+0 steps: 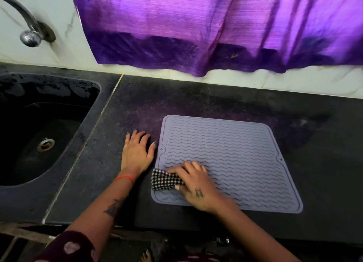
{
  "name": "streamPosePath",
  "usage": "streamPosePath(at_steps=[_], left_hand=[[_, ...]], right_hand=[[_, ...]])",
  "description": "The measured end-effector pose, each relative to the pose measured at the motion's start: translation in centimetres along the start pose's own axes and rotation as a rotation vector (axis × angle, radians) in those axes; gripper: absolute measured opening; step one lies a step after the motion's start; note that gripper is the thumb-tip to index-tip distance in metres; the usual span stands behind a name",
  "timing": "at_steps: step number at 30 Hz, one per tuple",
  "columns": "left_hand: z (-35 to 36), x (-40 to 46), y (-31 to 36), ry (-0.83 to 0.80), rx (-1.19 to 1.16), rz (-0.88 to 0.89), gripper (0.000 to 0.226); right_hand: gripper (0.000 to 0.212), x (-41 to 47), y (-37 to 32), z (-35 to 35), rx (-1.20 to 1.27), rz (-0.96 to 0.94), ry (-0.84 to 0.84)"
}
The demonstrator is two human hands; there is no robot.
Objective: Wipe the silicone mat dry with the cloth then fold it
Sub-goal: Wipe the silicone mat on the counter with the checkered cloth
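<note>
A grey-lilac silicone mat [235,153] with wavy ridges lies flat and unfolded on the dark counter. A black-and-white checked cloth [164,180] rests on the mat's near left corner. My right hand [196,185] presses down on the cloth, fingers over its top and thumb at its lower edge. My left hand [136,153] lies flat on the counter just left of the mat, fingers spread, thumb tip touching the mat's left edge.
A dark sink [39,128] with a metal drain sits to the left, with a tap [29,31] on the white wall above it. A purple curtain [216,25] hangs behind the black counter [324,163]. The counter's front edge runs near my arms.
</note>
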State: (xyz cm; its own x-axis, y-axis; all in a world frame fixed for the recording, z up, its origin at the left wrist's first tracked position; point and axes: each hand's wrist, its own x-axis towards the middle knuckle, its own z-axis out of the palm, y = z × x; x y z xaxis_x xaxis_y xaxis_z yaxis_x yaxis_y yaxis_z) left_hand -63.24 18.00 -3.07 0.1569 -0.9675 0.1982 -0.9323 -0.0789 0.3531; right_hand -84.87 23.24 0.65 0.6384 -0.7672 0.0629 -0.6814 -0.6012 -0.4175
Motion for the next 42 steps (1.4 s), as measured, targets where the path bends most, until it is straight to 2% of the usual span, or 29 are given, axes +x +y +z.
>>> streamPosePath(at_steps=[4,8,11,14,19,23,26,28,33,37,42], left_hand=[[0.0,0.1,0.0,-0.014,0.03,0.001,0.076],[0.0,0.0,0.0,-0.029,0.075,0.023,0.077],[-0.1,-0.1,0.1,-0.017,0.117,0.032,0.078],[-0.1,0.0,0.1,-0.003,0.135,0.045,0.078],[-0.6,0.8,1.2,0.035,0.07,0.04,0.059],[-0.2,1.0,3.3,-0.015,-0.01,0.068,0.062],[0.7,1.1,5.2,-0.079,-0.076,0.109,0.057],[1.1,1.4,6.3,-0.091,-0.105,0.135,0.058],[1.9,2.3,7.7,-0.148,-0.093,0.162,0.067],[3.0,1.8,7.8,-0.194,0.024,0.182,0.081],[3.3,2.0,7.7,-0.178,0.086,0.191,0.087]], right_hand=[[0.041,-2.2,-0.6,1.9,0.0,0.008,0.013],[0.044,-1.3,-0.1,0.4,0.067,0.0,-0.062],[0.043,-3.4,0.2,0.5,0.043,-0.046,-0.024],[0.041,-4.9,0.5,1.6,0.042,-0.012,0.016],[0.042,-5.3,2.0,-0.9,0.229,0.022,-0.034],[0.042,-8.7,4.1,-0.5,0.241,0.068,0.053],[0.04,-8.1,3.8,-0.9,0.252,0.075,0.019],[0.041,-8.2,4.3,-1.8,0.283,0.093,0.009],[0.037,-10.7,5.8,-1.0,0.183,0.148,0.174],[0.042,-9.0,6.3,-2.3,0.23,0.151,0.097],[0.046,-5.8,8.4,-2.8,0.086,0.179,0.251]])
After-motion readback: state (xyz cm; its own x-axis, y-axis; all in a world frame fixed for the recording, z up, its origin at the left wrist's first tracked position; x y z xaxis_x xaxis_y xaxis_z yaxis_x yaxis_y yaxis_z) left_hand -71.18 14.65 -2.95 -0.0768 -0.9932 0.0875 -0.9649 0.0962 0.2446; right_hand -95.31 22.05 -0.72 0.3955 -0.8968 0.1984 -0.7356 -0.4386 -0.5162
